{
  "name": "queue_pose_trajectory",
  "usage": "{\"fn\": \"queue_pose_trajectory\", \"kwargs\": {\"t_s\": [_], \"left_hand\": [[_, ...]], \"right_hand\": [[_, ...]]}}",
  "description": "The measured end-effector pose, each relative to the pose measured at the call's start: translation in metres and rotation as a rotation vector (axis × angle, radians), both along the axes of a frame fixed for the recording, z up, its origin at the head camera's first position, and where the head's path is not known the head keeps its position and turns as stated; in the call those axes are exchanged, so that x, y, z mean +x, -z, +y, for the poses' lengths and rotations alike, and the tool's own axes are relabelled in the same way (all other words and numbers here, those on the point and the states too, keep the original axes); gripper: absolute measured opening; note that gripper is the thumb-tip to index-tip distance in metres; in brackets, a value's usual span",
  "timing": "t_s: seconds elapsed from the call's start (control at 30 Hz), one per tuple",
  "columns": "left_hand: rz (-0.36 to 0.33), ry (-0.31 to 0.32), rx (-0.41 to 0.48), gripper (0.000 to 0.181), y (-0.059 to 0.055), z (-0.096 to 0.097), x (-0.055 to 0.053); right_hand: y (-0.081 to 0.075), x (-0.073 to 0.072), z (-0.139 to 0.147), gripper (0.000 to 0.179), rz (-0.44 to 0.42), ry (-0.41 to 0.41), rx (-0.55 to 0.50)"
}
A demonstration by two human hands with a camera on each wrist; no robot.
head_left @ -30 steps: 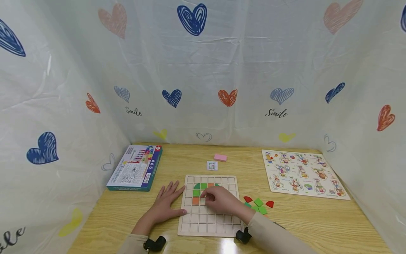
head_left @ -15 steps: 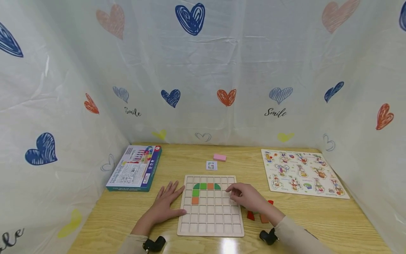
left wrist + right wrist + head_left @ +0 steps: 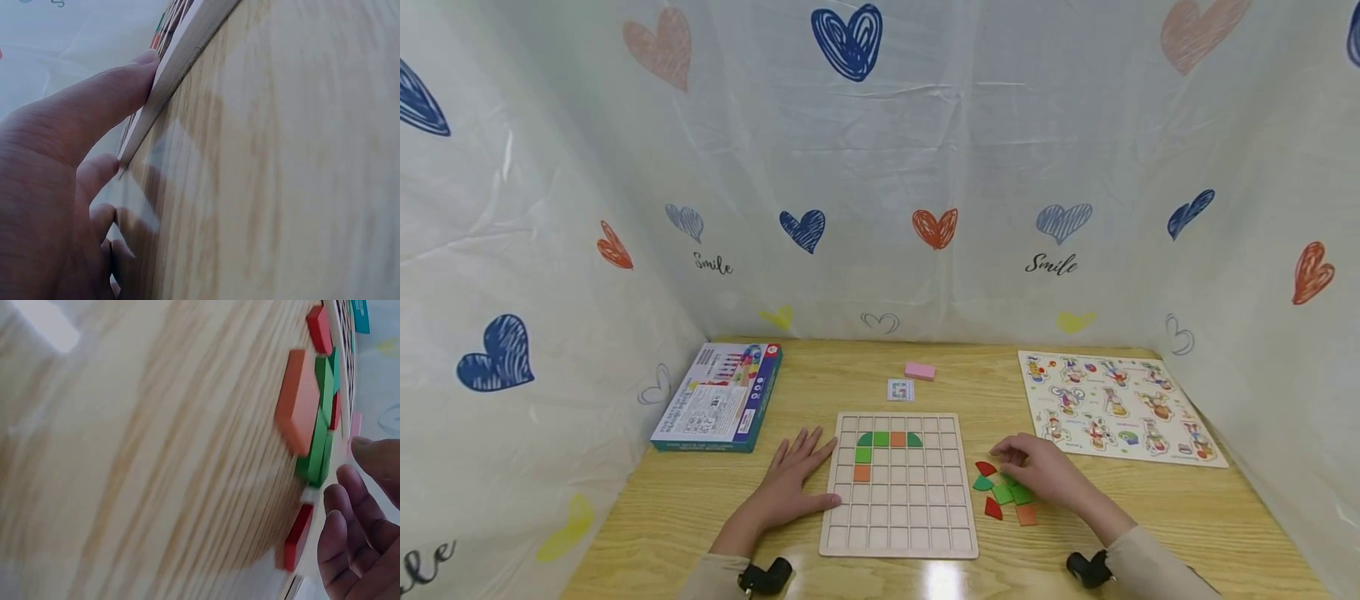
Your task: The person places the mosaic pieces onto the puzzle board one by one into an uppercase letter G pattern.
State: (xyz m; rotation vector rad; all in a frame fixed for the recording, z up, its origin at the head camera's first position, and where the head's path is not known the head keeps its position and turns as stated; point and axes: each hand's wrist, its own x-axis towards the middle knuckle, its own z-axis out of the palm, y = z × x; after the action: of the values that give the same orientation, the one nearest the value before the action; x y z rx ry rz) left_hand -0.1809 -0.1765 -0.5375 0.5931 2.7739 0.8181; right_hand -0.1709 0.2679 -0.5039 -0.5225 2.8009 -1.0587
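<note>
A wooden grid board (image 3: 898, 517) lies at the middle of the table, with several green and orange pieces set along its upper left cells. My left hand (image 3: 793, 479) rests flat on the table, its thumb and index finger touching the board's left edge (image 3: 164, 78). Over the loose pieces to the right of the board hovers my right hand (image 3: 1041, 468), fingers slightly bent and nothing between them. Below it lie green squares (image 3: 1002, 494), an orange square (image 3: 297, 403), a teal-green quarter-round (image 3: 982, 482) and red quarter-rounds (image 3: 993, 507); one red piece (image 3: 298, 537) sits close to its fingertips.
A small pattern card (image 3: 901, 390) and a pink block (image 3: 921, 372) lie behind the board. On the left is a puzzle box (image 3: 718, 396); a picture puzzle board (image 3: 1112, 421) lies at the back right. A heart-print curtain (image 3: 857, 167) encloses the table.
My right hand has moved from over the board to the right, above the loose pieces, uncovering the grid. My left hand has stayed at the board's edge.
</note>
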Motion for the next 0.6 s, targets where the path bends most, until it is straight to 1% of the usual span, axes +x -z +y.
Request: {"fn": "queue_pose_trajectory", "kwargs": {"t_s": [0.17, 0.27, 0.37, 0.6], "left_hand": [[0.003, -0.002, 0.006, 0.093, -0.001, 0.0, 0.0], [0.01, 0.0, 0.004, 0.093, -0.001, 0.0, 0.0], [0.008, 0.003, 0.01, 0.093, -0.002, 0.0, 0.0], [-0.001, 0.01, 0.027, 0.093, -0.003, 0.001, 0.001]], "right_hand": [[0.002, 0.003, 0.014, 0.014, -0.035, -0.013, 0.044], [0.002, 0.003, 0.017, 0.014, -0.062, -0.03, 0.045], [0.002, 0.002, 0.018, 0.014, -0.077, -0.03, 0.043], [0.002, 0.002, 0.018, 0.012, -0.064, -0.048, 0.055]]}}
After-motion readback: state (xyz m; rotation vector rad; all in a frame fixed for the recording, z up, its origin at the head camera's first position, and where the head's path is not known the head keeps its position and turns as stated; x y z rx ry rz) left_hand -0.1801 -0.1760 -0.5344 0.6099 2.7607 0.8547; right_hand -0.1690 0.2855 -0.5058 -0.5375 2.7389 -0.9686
